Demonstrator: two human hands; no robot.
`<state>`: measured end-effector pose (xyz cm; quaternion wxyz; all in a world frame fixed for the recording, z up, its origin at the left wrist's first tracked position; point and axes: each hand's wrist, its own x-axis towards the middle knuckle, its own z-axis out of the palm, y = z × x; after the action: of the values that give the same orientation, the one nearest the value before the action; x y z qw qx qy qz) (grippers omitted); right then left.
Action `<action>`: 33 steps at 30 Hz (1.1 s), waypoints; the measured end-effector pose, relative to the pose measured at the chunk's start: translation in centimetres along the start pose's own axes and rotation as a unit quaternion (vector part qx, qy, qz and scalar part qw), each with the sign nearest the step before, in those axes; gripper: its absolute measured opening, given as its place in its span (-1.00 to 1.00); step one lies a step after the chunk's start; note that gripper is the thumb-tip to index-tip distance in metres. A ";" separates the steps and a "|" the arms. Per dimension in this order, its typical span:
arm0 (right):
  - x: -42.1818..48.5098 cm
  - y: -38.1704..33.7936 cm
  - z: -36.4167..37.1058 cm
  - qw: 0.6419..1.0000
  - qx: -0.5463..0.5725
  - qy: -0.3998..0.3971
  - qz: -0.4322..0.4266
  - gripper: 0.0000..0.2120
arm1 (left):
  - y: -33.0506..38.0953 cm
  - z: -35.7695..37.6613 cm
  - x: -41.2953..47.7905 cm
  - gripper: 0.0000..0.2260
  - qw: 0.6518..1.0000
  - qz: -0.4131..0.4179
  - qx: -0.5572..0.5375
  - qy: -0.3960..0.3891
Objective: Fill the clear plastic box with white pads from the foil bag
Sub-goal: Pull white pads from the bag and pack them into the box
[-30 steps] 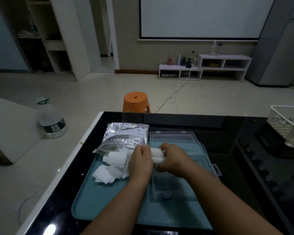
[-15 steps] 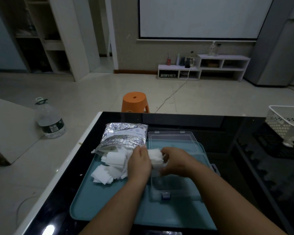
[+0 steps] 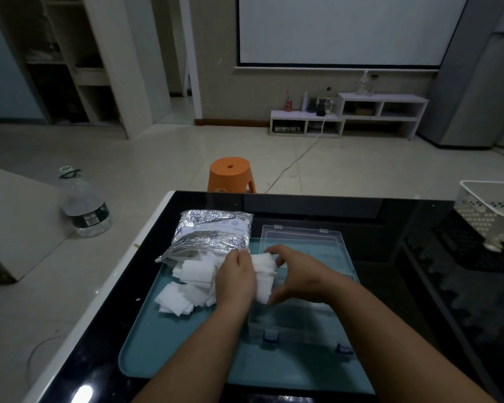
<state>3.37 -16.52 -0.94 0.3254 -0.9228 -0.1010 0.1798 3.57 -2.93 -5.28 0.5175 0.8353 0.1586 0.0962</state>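
Lowered a little since half a second ago, the stack of white pads now sits between both hands at the left end of the clear plastic box, its bottom edge apparently just inside the rim. The left hand is pressed flat against the stack's left face while the right hand cups the other side, thumb below and fingers curled over the top (a two-sided squeeze that likely keeps the loose squares aligned so they go in as one block). The box stands open on a teal tray, its lid laid back away from the person, which leaves the compartment clear for loading from above; apart from the stack, the compartment looks empty. Just left of the hands, more pads spill in a loose heap from the mouth of the crinkled foil bag, which lies on its side at the tray's far left corner, within easy reach. Judging by the heap, most of the filling is not yet done. An orange stool stands beyond the black table.
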 end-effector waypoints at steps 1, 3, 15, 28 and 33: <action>0.0 -0.1 0.2 1.000 0.010 -0.010 -0.013 -0.11 | 0.0 0.0 -0.1 -0.73 1.000 0.000 0.003 0.000; 0.1 -0.2 0.5 0.999 0.014 -0.020 -0.020 -0.12 | 0.0 0.0 -0.1 -0.74 1.000 -0.001 0.004 0.004; 0.7 0.0 0.9 0.997 -0.055 0.055 -0.029 -0.64 | 0.4 -0.3 -0.1 -0.72 0.999 -0.026 -0.015 -0.034; 0.5 -0.2 0.8 0.985 -0.166 0.051 0.006 -0.70 | 0.2 -0.8 0.3 -0.71 0.968 0.045 0.207 -0.135; 0.3 -0.5 0.7 0.985 -0.170 0.041 0.002 -0.69 | 0.2 -1.1 -0.2 -0.66 0.990 -0.014 0.102 -0.094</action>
<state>3.36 -15.63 -1.22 0.1676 -0.9714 -0.1146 0.1232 3.08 -2.18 -4.63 0.4433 0.8869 0.1297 -0.0068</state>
